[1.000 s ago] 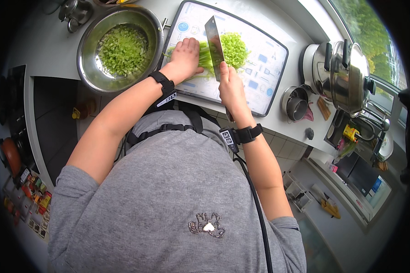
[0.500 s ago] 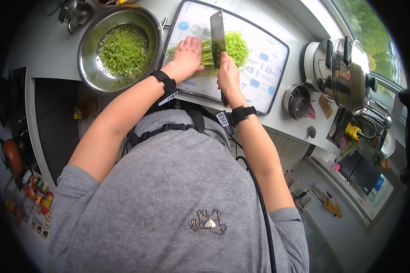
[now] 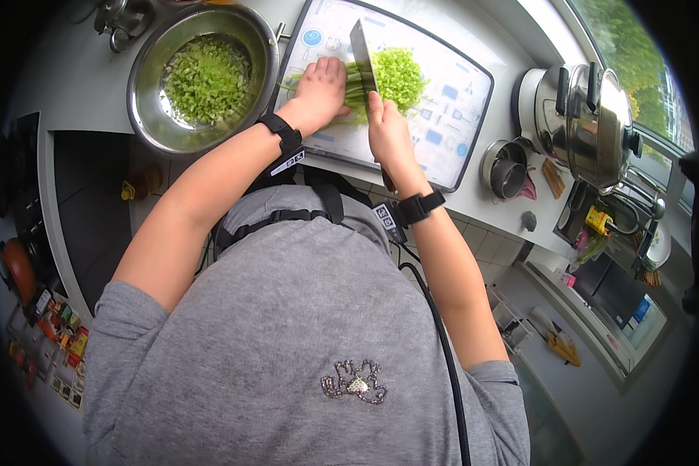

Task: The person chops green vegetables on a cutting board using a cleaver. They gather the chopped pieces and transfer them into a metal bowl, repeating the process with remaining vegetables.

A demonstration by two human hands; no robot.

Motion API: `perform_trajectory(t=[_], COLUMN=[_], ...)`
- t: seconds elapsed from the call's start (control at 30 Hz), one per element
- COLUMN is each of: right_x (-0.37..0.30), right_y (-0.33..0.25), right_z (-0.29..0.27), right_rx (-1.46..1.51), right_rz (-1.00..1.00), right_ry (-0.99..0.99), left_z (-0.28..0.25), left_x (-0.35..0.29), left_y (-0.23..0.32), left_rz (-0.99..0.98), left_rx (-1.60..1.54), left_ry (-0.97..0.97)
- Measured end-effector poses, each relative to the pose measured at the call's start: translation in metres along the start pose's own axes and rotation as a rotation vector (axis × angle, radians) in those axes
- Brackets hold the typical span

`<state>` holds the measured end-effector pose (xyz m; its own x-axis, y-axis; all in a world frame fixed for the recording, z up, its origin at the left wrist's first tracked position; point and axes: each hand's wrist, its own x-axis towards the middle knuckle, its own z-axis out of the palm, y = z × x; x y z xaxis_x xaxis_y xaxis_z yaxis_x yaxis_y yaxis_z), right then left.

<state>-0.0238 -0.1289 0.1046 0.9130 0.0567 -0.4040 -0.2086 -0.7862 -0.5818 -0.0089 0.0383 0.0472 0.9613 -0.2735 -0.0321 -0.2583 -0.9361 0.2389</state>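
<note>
My left hand (image 3: 320,93) presses down on a bunch of green celery stalks (image 3: 354,84), fingers held together over them. Wrapped round the handle of a cleaver (image 3: 363,56), my right hand (image 3: 391,136) keeps the broad blade across the cut end of the bunch, just right of the left fingers. Blade contact with the board cannot be made out. A heap of finely chopped celery (image 3: 400,79) lies right of the blade. All this rests on a white patterned cutting board (image 3: 454,159) with a dark rim.
Left of the board stands a large steel bowl (image 3: 134,97) holding chopped green pieces (image 3: 207,84). To the right are small nested metal pans (image 3: 508,179) and a big steel steamer pot (image 3: 598,128) by the window. A metal kettle (image 3: 126,19) sits at the far left.
The cleaver has tilted, its far end shifting left and slightly down. My right wrist has moved a little to the right. My left hand stays on the stalks, nearly unmoved.
</note>
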Motion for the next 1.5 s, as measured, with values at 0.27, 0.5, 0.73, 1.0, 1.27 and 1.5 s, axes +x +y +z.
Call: perform_trajectory(t=[0.27, 0.5, 0.73, 1.0, 1.27, 1.5], right_x=[0.01, -0.019, -0.004, 0.017, -0.017, -0.011], right_y=[0.022, -0.01, -0.001, 0.016, -0.003, -0.007], right_z=[0.003, -0.028, -0.005, 0.013, -0.026, -0.007], right_rx=[0.237, 0.291, 0.154, 0.269, 0.281, 0.147], right_rz=[0.045, 0.048, 0.06, 0.071, 0.044, 0.077], right_ry=[0.018, 0.007, 0.003, 0.079, 0.023, 0.005], left_z=[0.001, 0.002, 0.0, -0.003, -0.002, 0.002], left_x=[0.005, 0.007, 0.009, 0.007, 0.009, 0.01], left_y=[-0.001, 0.004, 0.002, 0.004, 0.005, 0.004], left_rz=[0.009, -0.006, 0.013, 0.034, 0.007, 0.019], left_rx=[0.016, 0.011, -0.022, 0.018, 0.0, -0.018], left_ry=[0.038, 0.065, -0.014, 0.021, 0.005, 0.014])
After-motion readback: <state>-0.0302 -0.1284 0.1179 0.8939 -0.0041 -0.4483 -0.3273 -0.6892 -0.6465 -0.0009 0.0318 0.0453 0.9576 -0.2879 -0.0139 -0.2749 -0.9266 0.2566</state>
